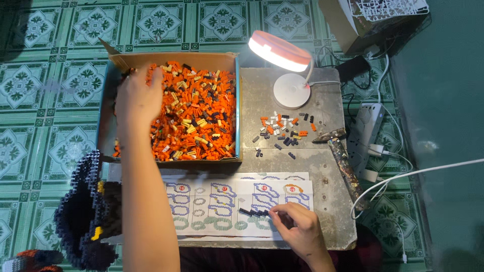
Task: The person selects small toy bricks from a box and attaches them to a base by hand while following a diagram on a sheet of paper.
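Observation:
My left hand reaches into a cardboard box full of small orange, yellow and black building bricks, fingers spread over the pile at its left side. My right hand rests on a printed instruction sheet, fingertips pinching at a short row of dark bricks lying on the sheet. Whether the left hand holds a brick is hidden by the hand itself.
A small stone-grey table carries a loose heap of bricks and a lit white desk lamp. A dark, partly built brick model sits at lower left. A power strip and cables lie right, on green patterned floor tiles.

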